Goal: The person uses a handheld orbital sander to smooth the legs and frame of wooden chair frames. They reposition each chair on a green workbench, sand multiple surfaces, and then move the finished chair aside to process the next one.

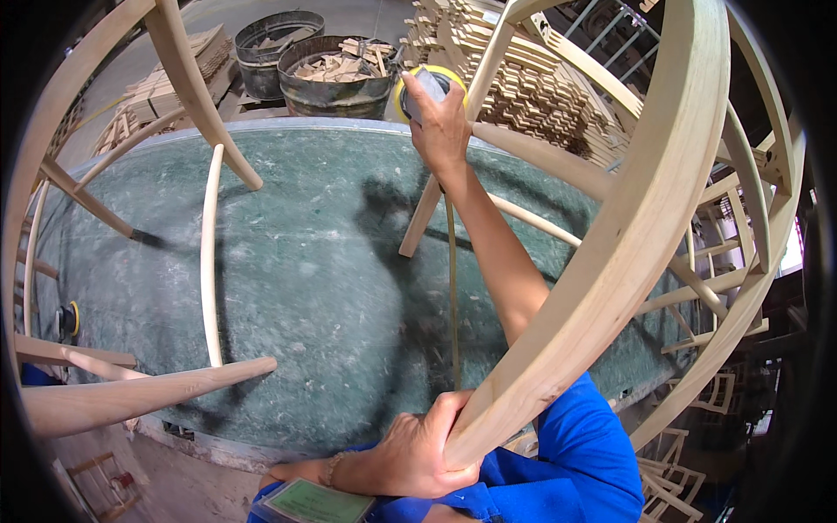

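A pale wooden chair frame (610, 253) stands over the right half of the green worktable (323, 227). My left hand (418, 449), at the lower middle, is wrapped round the near end of its thick curved leg. Farther off, my right hand (440, 126) grips a sander (429, 90) with a yellow-rimmed round pad. The sander is beside a far leg of the frame; whether the pad touches the wood I cannot tell. A thin hose (452, 296) runs down from my right wrist across the table.
A second wooden chair frame (212, 253) stands at the left, with another yellow-rimmed sander (68, 321) beside it. Beyond the table are a metal drum of wood offcuts (336, 91), another drum (261, 65) and stacked wooden parts (540, 105). More frames (719, 261) crowd the right.
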Demonstrator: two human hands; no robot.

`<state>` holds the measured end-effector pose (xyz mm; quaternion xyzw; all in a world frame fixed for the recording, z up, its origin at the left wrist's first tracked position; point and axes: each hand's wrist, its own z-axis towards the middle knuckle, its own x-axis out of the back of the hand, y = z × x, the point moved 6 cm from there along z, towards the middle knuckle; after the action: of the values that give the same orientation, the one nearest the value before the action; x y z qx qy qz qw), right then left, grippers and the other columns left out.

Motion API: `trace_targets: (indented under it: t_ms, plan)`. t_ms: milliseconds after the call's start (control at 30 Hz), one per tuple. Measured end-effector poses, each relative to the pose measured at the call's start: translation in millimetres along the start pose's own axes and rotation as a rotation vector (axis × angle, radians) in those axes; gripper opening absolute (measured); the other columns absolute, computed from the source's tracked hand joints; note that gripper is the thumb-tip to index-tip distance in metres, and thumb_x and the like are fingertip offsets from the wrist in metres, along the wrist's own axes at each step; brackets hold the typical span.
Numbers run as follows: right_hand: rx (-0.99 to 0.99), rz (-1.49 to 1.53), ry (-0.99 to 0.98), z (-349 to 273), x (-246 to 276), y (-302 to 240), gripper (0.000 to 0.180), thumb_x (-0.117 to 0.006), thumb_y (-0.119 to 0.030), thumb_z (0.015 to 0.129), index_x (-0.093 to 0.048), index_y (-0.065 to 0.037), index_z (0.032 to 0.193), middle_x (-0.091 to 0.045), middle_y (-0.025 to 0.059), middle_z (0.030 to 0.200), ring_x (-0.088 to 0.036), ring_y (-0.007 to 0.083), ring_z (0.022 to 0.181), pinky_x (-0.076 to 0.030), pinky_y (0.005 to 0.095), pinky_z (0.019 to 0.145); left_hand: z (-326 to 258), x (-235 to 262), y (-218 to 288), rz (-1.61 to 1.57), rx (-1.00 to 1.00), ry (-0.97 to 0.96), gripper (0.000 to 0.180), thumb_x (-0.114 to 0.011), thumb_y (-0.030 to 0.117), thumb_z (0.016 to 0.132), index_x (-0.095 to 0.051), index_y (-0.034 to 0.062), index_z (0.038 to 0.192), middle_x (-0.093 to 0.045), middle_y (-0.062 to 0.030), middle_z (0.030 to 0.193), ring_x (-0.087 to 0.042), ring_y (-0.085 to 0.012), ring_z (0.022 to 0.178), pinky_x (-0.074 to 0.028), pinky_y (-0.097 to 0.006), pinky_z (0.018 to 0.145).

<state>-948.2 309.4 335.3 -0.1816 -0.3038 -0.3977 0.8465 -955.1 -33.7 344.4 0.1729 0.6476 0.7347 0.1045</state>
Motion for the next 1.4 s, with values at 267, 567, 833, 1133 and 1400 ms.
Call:
trace_targets:
  t_ms: [267, 567, 833, 1133, 1400]
  plan:
    - [0.034, 0.127, -0.107, -42, 5, -8, 0.081, -0.074, 0.003, 0.064, -0.05, -0.036, 0.132, -0.042, 0.0214, 0.122, -0.053, 0.0413, 0.107, -0.054, 0.0443, 0.078, 3, 2, 0, -0.007, 0.008, -0.028, 0.07, -0.076, 0.017, 0.071, -0.035, -0.0038, 0.123, -0.06, -0.0182, 0.098, -0.068, -0.0336, 0.079, -0.055, -0.039, 0.065]
    - [-0.005, 0.107, -0.133, -84, 27, 11, 0.084, -0.077, 0.001, 0.062, -0.05, -0.036, 0.133, -0.038, 0.021, 0.128, -0.057, 0.0416, 0.104, -0.054, 0.0439, 0.08, 3, 1, 2, -0.01, -0.015, -0.011, 0.07, -0.075, 0.017, 0.071, -0.035, -0.0044, 0.124, -0.059, -0.0188, 0.1, -0.068, -0.0346, 0.076, -0.055, -0.04, 0.063]
    - [-0.031, 0.065, -0.135, -111, 36, 26, 0.083, -0.077, -0.001, 0.062, -0.049, -0.034, 0.133, -0.038, 0.0187, 0.129, -0.056, 0.0394, 0.107, -0.055, 0.0427, 0.078, 3, 0, 2, -0.019, -0.014, -0.007, 0.071, -0.075, 0.017, 0.07, -0.035, -0.004, 0.125, -0.06, -0.0201, 0.099, -0.067, -0.0365, 0.077, -0.055, -0.041, 0.063]
    - [-0.056, 0.012, -0.108, -116, 39, 34, 0.08, -0.075, -0.003, 0.066, -0.046, -0.035, 0.133, -0.038, 0.0187, 0.127, -0.057, 0.0404, 0.104, -0.056, 0.0428, 0.073, -1, -2, 1, -0.028, 0.04, 0.015, 0.074, -0.076, 0.015, 0.07, -0.032, -0.0023, 0.127, -0.063, -0.0206, 0.094, -0.068, -0.0357, 0.082, -0.054, -0.039, 0.07]
    - [-0.202, 0.332, -0.34, -190, 46, -8, 0.087, -0.073, -0.01, 0.073, -0.029, -0.034, 0.144, -0.042, 0.0202, 0.127, -0.053, 0.0432, 0.108, -0.053, 0.0483, 0.082, -2, -3, -7, -0.124, 0.081, 0.005, 0.067, -0.07, 0.011, 0.074, -0.031, -0.0011, 0.127, -0.06, -0.0134, 0.089, -0.063, -0.0244, 0.078, -0.051, -0.036, 0.07]
